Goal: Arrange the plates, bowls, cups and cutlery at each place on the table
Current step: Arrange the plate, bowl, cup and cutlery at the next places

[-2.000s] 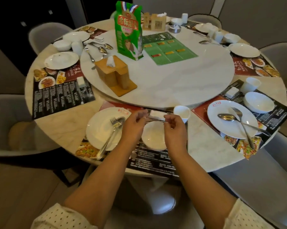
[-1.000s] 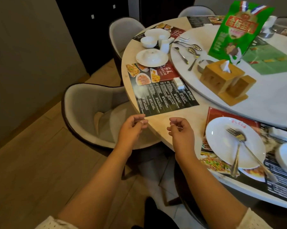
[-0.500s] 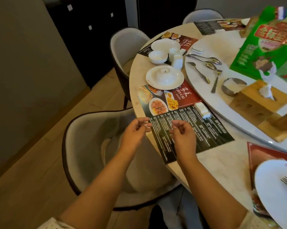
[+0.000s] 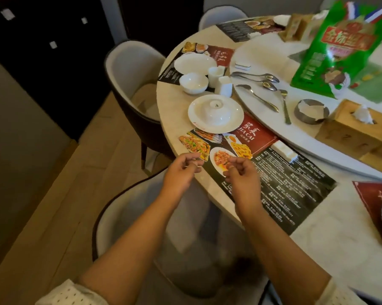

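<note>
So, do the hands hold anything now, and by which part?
It cannot be told. The left hand and right hand have curled, pinched fingers, but no held thing shows clearly.

Two bare forearms, left hand point(image 4: 181, 170) and right hand point(image 4: 243, 172) uncovered; pale sleeves point(image 4: 69, 293) with small dark dots, pushed up near the elbows.
</note>
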Action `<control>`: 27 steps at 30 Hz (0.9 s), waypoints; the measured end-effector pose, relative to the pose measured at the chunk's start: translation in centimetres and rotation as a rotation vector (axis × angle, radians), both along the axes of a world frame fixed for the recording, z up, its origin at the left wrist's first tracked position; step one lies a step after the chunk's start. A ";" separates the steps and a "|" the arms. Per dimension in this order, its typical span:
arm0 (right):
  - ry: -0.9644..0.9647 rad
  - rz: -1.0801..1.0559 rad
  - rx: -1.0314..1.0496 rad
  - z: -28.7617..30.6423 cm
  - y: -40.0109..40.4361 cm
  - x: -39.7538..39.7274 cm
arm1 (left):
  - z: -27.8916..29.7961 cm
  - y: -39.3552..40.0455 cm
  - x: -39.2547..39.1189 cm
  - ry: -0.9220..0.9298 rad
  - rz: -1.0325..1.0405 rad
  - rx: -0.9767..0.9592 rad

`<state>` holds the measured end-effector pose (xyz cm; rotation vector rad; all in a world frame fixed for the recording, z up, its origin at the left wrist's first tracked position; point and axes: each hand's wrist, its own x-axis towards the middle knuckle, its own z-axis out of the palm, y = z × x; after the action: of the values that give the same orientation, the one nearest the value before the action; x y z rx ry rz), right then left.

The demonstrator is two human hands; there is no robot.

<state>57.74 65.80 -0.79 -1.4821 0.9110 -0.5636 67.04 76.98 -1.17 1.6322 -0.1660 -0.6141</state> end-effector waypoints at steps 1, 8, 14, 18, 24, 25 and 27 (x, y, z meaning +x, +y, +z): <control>0.001 -0.039 -0.005 0.2 0.8 0.4 | -0.1 0.6 1.0 0.011 -0.022 -0.003; -0.028 -0.185 -0.019 1.7 6.0 1.3 | 1.3 3.5 4.7 -0.054 -0.211 -0.018; -0.054 -0.251 -0.052 2.2 8.2 1.8 | 1.9 5.5 5.4 -0.061 -0.257 -0.080; -0.080 -0.277 -0.062 1.6 9.9 2.4 | 1.0 7.7 5.6 -0.063 -0.259 -0.109; -0.046 -0.297 -0.042 1.1 12.2 5.5 | 0.4 9.4 8.9 -0.066 -0.266 -0.123; -0.038 -0.314 -0.039 1.1 12.2 6.6 | 0.5 9.3 10.0 -0.056 -0.274 -0.135; -0.044 -0.342 -0.018 1.1 12.1 9.4 | 0.6 9.1 12.6 -0.051 -0.300 -0.136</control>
<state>67.10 77.92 0.29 -1.3311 1.1364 -0.8524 79.66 86.12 -0.58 1.5031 -0.4859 -0.7717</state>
